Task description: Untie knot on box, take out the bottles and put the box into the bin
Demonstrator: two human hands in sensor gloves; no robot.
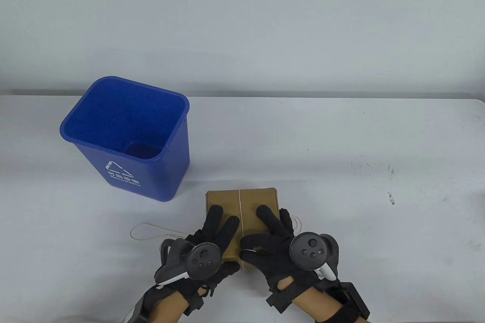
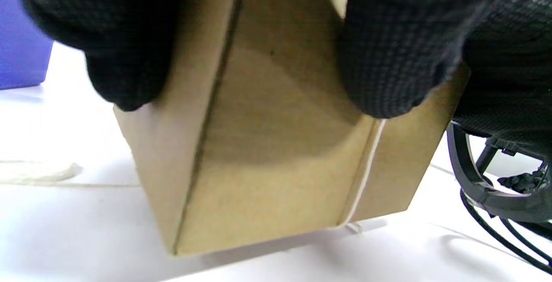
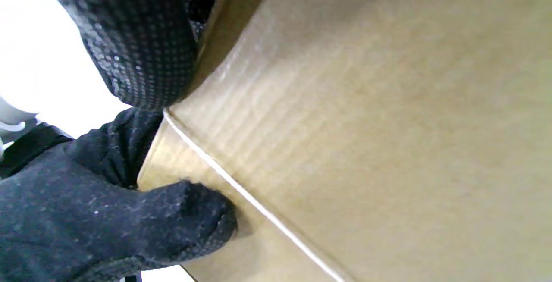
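A closed brown cardboard box [image 1: 257, 196] lies near the table's front edge, with a white string [image 1: 240, 205] running over its top and down its near face [image 2: 366, 165]. My left hand [image 1: 219, 230] holds the box's near left part, fingers stretched over the top. My right hand [image 1: 273, 230] grips the near right part, fingers on top and thumb [image 3: 194, 217] pressed on the near face beside the string [image 3: 241, 191]. Loose string loops [image 1: 144, 230] trail on the table to the left and right of the box. No bottles show. The blue bin [image 1: 159, 179] stands upright and empty behind and to the left.
The white table [image 1: 341, 141] stretches to the right and behind the box, with small dark specks [image 1: 390, 198] at the right. A grey wall rises behind the table's far edge. The bin's blue side [image 2: 17, 57] shows at the left wrist view's left edge.
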